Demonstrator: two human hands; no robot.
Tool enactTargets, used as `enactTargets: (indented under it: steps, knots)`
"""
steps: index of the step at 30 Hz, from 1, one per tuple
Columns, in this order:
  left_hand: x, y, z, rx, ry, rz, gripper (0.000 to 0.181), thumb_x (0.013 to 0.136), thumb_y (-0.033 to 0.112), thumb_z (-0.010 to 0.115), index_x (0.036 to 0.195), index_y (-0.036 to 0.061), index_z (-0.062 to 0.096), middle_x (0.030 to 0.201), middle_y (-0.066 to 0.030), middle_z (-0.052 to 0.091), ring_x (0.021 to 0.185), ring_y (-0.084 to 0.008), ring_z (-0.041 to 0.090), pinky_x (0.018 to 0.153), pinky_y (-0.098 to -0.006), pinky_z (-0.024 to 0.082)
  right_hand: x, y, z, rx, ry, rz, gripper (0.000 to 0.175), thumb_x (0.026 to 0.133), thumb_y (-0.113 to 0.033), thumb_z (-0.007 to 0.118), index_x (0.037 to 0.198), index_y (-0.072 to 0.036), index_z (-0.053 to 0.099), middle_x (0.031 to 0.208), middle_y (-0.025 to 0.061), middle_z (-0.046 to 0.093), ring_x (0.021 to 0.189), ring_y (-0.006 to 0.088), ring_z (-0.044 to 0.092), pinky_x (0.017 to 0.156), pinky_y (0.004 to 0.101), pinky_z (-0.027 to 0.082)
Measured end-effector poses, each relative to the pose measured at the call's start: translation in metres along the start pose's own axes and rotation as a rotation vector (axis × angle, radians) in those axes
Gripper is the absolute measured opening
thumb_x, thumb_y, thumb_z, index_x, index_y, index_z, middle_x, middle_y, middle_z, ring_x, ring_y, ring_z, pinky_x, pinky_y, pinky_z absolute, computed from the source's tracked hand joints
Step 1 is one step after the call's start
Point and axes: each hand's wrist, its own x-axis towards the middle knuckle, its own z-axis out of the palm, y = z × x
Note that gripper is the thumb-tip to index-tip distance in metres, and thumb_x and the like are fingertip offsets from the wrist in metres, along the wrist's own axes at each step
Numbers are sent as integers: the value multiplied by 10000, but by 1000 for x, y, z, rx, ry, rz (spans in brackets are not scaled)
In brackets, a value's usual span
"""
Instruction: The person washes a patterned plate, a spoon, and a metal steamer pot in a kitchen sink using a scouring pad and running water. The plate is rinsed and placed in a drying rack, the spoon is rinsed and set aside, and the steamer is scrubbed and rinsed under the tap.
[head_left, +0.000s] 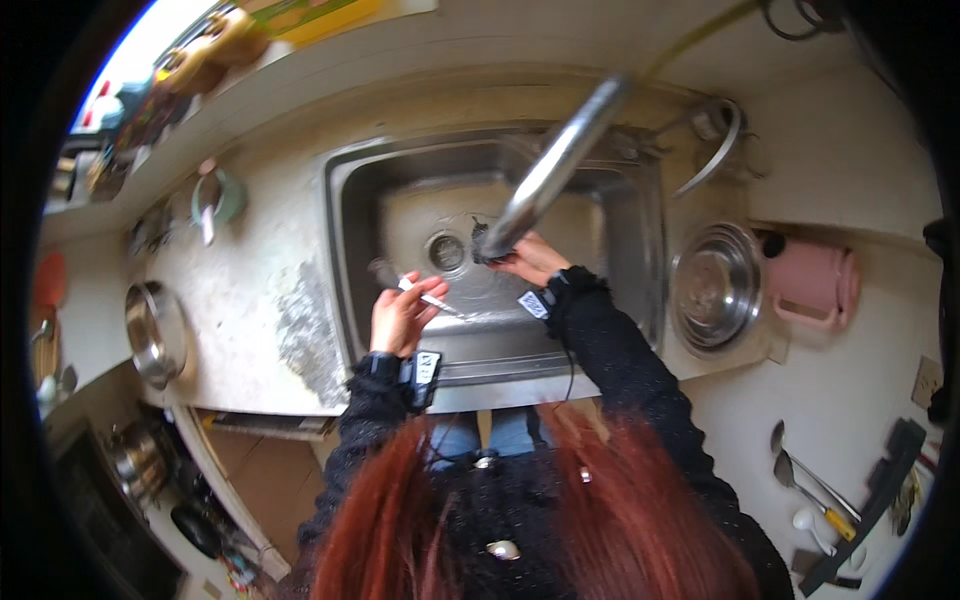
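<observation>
Over the front left of the stainless steel sink (487, 341), my left hand (397, 319) holds a metal utensil (431, 300), which looks like a spoon. Its blurred, darker end (385, 272) points to the back left. My right hand (531, 260) is in the middle of the basin, gripping a dark scouring pad (480, 238). Part of that pad and the fingertips are hidden behind the chrome faucet spout (555, 165). The round drain (447, 252) lies between my two hands. A thin film of water glints on the basin floor.
Right of the sink are nested metal bowls (716, 289) and a pink pitcher (814, 281). On the left counter stand a metal pot (155, 334) and a green cup (225, 199) with something in it. Ladles (784, 469) hang at the lower right.
</observation>
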Motion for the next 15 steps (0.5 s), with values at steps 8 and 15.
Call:
enactTargets:
  steps: [8,15]
  knots:
    - [-3,-2,-6,-59,16,26,322,935,18,505,1235,-15,394,1166,-243,585,1086,-345,612,943,-434,512,-26,4,20,379,-257,-5,346,867,-120,558,1211,-90,535,1275,156,555,1155,326,562,951,489,479]
    - [0,-7,-8,-35,16,-11,293,946,51,501,1226,38,416,1136,-173,628,1048,-284,646,818,-351,540,-46,-23,6,379,-177,-140,381,787,-54,476,1154,-141,536,1150,82,592,1027,245,576,892,438,484]
